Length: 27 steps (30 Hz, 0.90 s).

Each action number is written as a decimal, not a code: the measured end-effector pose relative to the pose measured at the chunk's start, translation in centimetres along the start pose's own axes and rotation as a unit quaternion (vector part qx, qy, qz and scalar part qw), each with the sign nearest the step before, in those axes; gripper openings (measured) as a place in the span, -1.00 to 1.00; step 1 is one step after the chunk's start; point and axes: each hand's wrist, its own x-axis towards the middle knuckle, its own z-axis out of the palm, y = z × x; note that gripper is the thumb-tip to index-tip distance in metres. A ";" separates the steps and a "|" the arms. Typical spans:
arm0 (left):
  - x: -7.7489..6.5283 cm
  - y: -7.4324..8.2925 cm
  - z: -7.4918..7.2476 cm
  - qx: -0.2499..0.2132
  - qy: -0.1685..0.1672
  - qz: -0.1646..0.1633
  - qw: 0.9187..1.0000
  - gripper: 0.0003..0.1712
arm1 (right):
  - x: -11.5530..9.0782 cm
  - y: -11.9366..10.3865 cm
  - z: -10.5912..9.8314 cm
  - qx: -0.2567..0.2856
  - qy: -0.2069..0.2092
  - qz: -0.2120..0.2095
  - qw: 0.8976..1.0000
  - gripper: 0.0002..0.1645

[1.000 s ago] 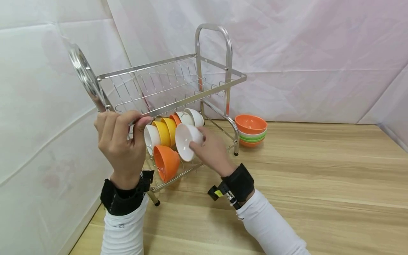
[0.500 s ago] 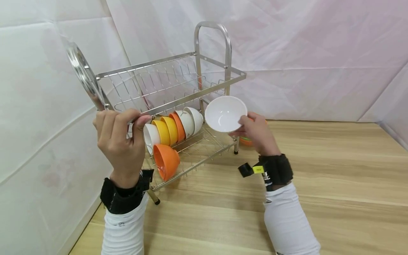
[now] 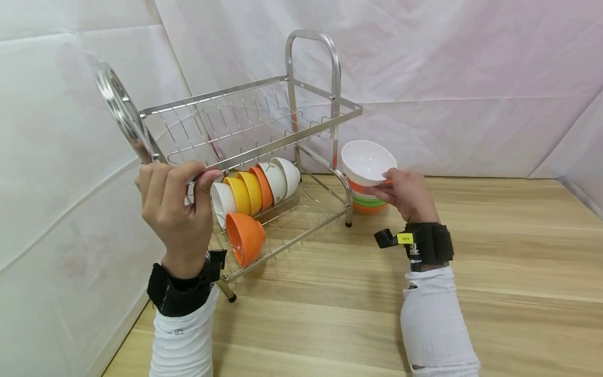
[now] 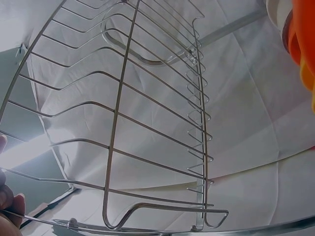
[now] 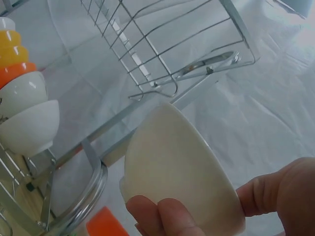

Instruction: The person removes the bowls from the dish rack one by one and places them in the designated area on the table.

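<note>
A white bowl [image 3: 369, 161] is pinched between the thumb and fingers of my right hand [image 3: 411, 195], just above a stack of bowls [image 3: 369, 203] in orange, white and green. In the right wrist view the outer side of this white bowl [image 5: 177, 167] faces the camera. My left hand [image 3: 176, 209] grips the front rail of the upper tier of a two-tier metal dish rack [image 3: 282, 141]. On the lower tier a row of white, yellow and orange bowls [image 3: 254, 191] leans together. One orange bowl [image 3: 246, 238] stands tilted in front of them.
The rack's upright end loops [image 3: 313, 35] rise at both ends of the upper tier. A pale cloth wall [image 3: 461, 104] closes off the back and left. The wooden table [image 3: 339, 314] extends under the rack and to the right.
My right hand has carried the white bowl from the rack's lower tier rightward, over the bowl stack, and its opening has turned upward. The left hand keeps its grip on the rail.
</note>
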 end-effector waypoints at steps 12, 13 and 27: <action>0.1 0.1 0.0 0.001 -0.006 0.003 1.000 -0.48 | 2.1 1.2 -0.7 -0.080 0.080 -0.019 0.993 -0.46; 0.2 0.2 0.0 0.001 -0.007 0.003 1.000 -0.48 | 2.2 1.4 -0.7 -0.093 0.087 -0.024 0.992 -0.47; 0.2 0.5 -0.1 0.005 -0.015 -0.002 1.000 -0.49 | 3.3 2.0 -0.7 -0.154 0.145 -0.039 0.977 -0.54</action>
